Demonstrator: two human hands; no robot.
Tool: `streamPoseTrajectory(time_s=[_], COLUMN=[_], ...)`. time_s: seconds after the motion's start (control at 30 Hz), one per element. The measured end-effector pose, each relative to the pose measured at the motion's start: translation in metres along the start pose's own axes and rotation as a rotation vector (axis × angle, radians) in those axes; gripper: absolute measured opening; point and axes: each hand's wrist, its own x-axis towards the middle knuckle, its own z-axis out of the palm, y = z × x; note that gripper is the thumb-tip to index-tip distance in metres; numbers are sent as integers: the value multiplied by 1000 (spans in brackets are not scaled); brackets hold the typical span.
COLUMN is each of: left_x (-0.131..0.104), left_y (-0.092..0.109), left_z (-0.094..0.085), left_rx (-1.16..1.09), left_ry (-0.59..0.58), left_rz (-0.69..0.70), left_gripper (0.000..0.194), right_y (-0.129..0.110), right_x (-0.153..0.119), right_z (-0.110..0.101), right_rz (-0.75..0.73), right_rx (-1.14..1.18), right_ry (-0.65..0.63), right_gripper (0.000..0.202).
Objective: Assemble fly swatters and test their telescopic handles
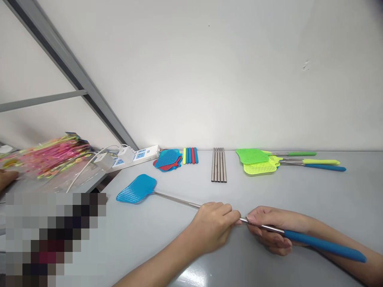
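Note:
A blue fly swatter (138, 189) with a metal rod and a blue grip lies across both my hands, its perforated head off to the left. My left hand (214, 225) is wrapped round the middle of the rod. Further right, my right hand (269, 227) pinches the rod between thumb and fingers, just short of the blue grip (323, 244). That grip slants down to the right over my right forearm. The rod is drawn out long between head and grip. My left palm is hidden.
Along the wall lie loose swatter heads (169, 158), coloured grips (190, 155), several metal rods (219, 165) and assembled swatters (260, 165). A power strip (146, 153) with chargers sits left. Beyond it are bagged colourful items (56, 155) and another person's hand (7, 178).

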Motion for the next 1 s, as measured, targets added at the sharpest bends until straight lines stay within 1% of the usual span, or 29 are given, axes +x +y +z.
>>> streamPoseTrajectory(time_s=[0.13, 0.33, 0.57, 0.77, 1.0], left_x=[0, 1, 1, 2, 2], left_y=[0, 0, -2, -2, -3], left_z=[0, -1, 0, 0, 0], left_rx=[-17, -17, -22, -30, -32], left_ry=[-15, -2, 10, 22, 49], left_rz=[-2, -23, -15, -4, 8], left_gripper=[22, 27, 27, 28, 28], right_y=[-1, -1, -1, 0, -1], right_x=[0, 0, -1, -2, -2], right_z=[1, -1, -1, -1, -2], right_rz=[-7, 3, 5, 5, 20], right_rx=[-5, -5, -6, -23, -22], right_ry=[-6, 2, -1, 25, 18], right_gripper=[33, 33, 33, 34, 32])
